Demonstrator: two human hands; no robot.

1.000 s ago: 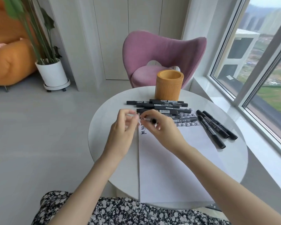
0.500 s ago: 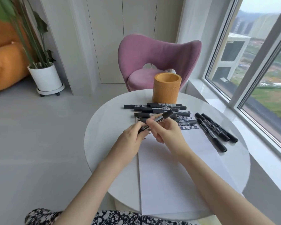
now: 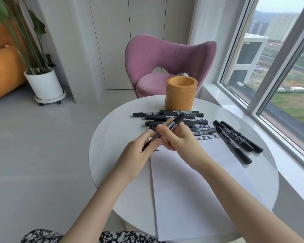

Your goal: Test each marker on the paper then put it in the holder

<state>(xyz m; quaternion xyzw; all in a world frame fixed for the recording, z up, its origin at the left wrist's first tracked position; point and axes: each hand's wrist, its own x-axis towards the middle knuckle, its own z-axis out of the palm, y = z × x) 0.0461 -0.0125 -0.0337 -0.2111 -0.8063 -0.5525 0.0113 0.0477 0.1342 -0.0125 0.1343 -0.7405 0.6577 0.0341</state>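
Both hands hold one black marker (image 3: pixel 178 120) tilted over the white paper (image 3: pixel 191 181). My right hand (image 3: pixel 179 139) grips its upper half, and my left hand (image 3: pixel 140 151) pinches its lower end. The upper end points toward the round wooden holder (image 3: pixel 181 93) at the table's far side. Several black markers (image 3: pixel 167 116) lie in a pile just in front of the holder, partly on the paper's top edge. Three more markers (image 3: pixel 235 139) lie side by side to the right of the paper. Black written marks (image 3: pixel 206 137) run along the top of the sheet.
The round white table (image 3: pixel 112 137) stands beside a large window (image 3: pixel 279 76) on the right. A pink chair (image 3: pixel 168 62) sits behind the table. A potted plant (image 3: pixel 44 85) and an orange sofa (image 3: pixel 2 71) are at the far left on the grey floor.
The marker has risen from lying flat between the fingertips over the paper to a tilt, its upper end toward the holder. The camera has tipped slightly.
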